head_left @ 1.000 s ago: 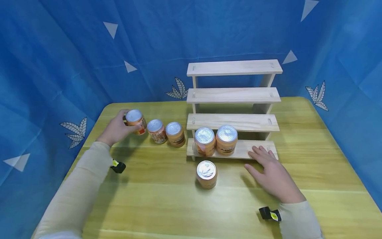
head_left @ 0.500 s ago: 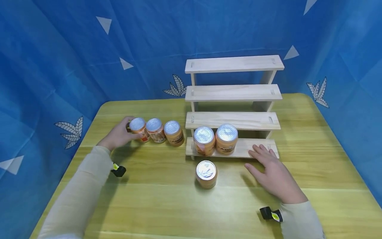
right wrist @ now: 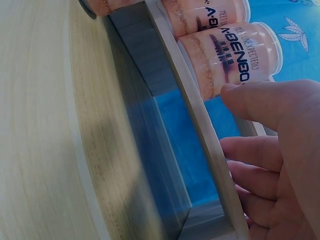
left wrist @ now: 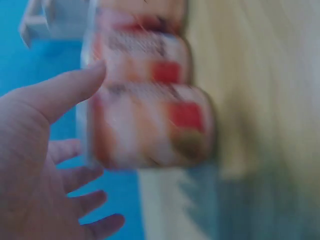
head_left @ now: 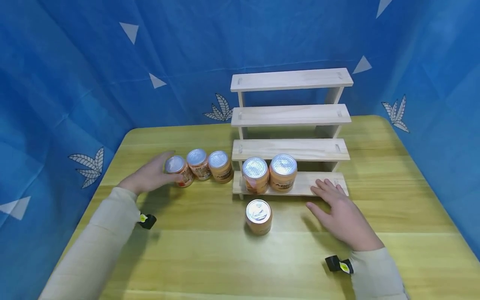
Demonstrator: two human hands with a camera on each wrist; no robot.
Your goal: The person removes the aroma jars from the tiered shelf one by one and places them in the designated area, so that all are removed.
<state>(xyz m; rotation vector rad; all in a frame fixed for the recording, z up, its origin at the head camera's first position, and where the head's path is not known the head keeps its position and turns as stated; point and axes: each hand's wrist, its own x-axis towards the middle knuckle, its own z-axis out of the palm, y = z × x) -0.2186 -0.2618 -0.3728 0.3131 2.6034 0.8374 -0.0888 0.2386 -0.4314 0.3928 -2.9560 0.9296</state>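
Observation:
My left hand (head_left: 149,174) is at the leftmost orange can (head_left: 184,176), thumb on its near side and fingertips by its far side. In the left wrist view the thumb and spread fingers are loose beside this can (left wrist: 150,130), which is blurred. Two more silver-topped cans stand in line to its right, a red-and-orange one (head_left: 201,170) and a peach one (head_left: 223,173). My right hand (head_left: 339,214) lies with extended fingers over the right end of the lowest shelf (head_left: 305,183). Two peach cans (head_left: 256,183) (head_left: 283,181) stand on that shelf's left part.
A pale wooden stepped rack (head_left: 290,114) with several shelves stands at the back, before a blue curtain (head_left: 187,50). A single peach can (head_left: 258,223) is on the wooden table (head_left: 210,258) in front of it.
My left hand set the leftmost can down beside the other two. The can has since shifted slightly nearer me, and the left fingers have loosened. The right hand has stayed on the shelf.

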